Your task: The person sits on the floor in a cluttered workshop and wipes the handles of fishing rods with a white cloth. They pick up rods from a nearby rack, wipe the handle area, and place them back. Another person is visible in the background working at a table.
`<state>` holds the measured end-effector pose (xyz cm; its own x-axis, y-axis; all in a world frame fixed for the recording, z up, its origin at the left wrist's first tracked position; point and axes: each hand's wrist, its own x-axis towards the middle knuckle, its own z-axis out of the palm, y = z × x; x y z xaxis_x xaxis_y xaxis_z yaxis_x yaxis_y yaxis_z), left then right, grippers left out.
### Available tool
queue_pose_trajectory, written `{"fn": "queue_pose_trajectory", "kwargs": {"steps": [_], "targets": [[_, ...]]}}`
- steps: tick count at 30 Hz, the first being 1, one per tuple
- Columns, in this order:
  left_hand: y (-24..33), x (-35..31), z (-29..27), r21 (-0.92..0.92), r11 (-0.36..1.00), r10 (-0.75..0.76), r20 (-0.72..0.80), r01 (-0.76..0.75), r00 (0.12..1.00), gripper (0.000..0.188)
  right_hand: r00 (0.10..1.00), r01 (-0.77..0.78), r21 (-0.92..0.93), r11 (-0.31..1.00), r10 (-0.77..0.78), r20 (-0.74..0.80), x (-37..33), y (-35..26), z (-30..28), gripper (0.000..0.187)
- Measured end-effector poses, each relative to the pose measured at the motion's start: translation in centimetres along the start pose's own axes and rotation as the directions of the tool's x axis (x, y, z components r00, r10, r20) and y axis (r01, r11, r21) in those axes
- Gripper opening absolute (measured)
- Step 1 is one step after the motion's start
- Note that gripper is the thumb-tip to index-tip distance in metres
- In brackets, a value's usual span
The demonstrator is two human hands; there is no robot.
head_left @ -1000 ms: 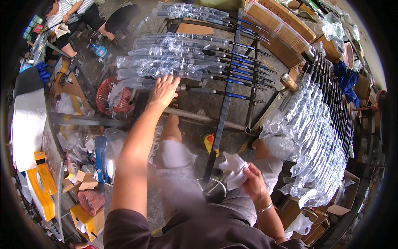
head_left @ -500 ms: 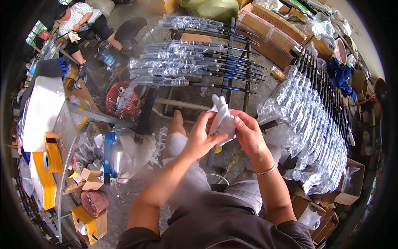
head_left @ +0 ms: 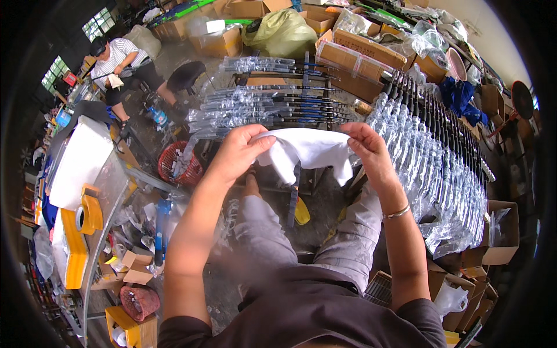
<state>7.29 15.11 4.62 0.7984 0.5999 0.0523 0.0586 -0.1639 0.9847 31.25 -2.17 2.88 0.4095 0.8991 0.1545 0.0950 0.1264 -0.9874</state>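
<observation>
A white cloth [head_left: 310,148] is stretched out in front of me between my two hands, above my knees. My left hand [head_left: 242,149] pinches its left end between thumb and fingers. At the other end, my right hand [head_left: 366,146] has the upper right corner pinched, with a bracelet on that wrist. Two parts of the cloth hang down below the held edge; its exact kind is not clear. Just beyond it, several fishing rods in clear plastic sleeves [head_left: 232,110] lie across a metal rack.
Many more plastic-sleeved rods [head_left: 429,168] lean in a row at my right. A red basket [head_left: 180,163] stands on the floor at left, near a table with yellow tape rolls [head_left: 90,213]. Cardboard boxes [head_left: 354,64] line the back. Another person [head_left: 125,58] sits at far left.
The bunched white cloth has been spread wide as my hands moved apart. My view has tilted up, showing more of the back of the room.
</observation>
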Motion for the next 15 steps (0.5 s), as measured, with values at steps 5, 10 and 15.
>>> {"fn": "queue_pose_trajectory", "kwargs": {"steps": [5,10,15], "targets": [[3.4,0.3,-0.9,-0.003,0.999,0.048,0.081,-0.048,0.996,0.013,0.995,0.091,-0.092,0.992,-0.093,-0.022,0.3,-2.1,-2.1,0.023],[4.7,-0.4,-1.6,-0.031,0.997,0.066,0.038,-0.065,0.997,0.014,0.997,0.082,0.067,0.994,-0.081,-0.006,0.1,-2.8,-1.7,0.020],[4.4,-0.3,-1.7,0.012,0.994,0.110,-0.009,-0.110,0.994,0.012,0.994,0.087,0.065,0.994,-0.091,0.064,0.2,-1.8,-2.4,0.019]]}}
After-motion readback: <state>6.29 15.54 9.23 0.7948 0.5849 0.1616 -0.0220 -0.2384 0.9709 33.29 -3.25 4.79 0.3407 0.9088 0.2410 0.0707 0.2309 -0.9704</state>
